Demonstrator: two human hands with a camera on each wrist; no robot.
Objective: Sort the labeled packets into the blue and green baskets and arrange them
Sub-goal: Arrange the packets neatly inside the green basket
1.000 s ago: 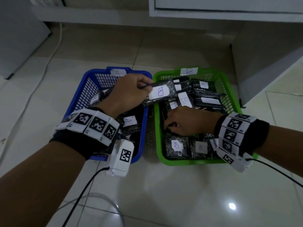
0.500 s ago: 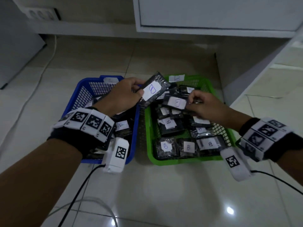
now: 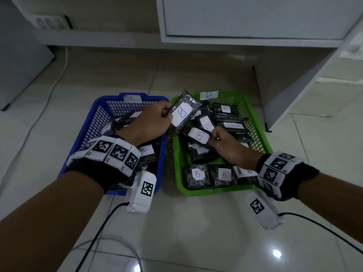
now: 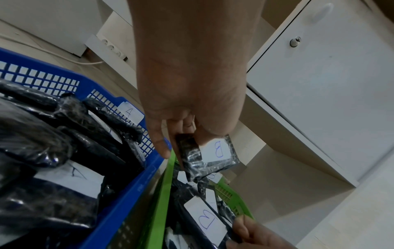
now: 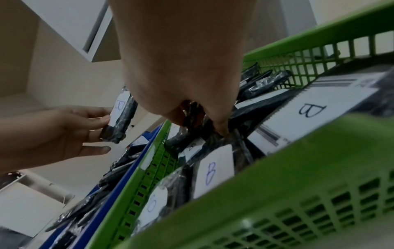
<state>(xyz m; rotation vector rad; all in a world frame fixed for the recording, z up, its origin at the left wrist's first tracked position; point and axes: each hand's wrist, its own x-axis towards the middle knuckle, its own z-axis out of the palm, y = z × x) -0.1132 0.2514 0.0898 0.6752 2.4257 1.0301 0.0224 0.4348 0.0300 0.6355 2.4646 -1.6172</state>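
The left hand (image 3: 151, 122) pinches a glossy black B packet (image 3: 183, 113) above the green basket (image 3: 261, 134). The right hand (image 3: 227, 146) pinches another B-labeled packet (image 3: 198, 135) inside it. The mesh-walled blue basket (image 3: 94, 122) touches its left side.

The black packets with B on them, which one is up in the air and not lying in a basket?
The B packet pinched in the left hand, tilted above the gap between the baskets. The other B packets lie in the green basket.

Blue basket (image 3: 86, 134) left of green basket (image 3: 261, 134). Packets (image 3: 198, 175) in the green one: glossy black, white labels, blue handwritten "B". Wristbands (image 3: 110, 152): black-and-white square markers.
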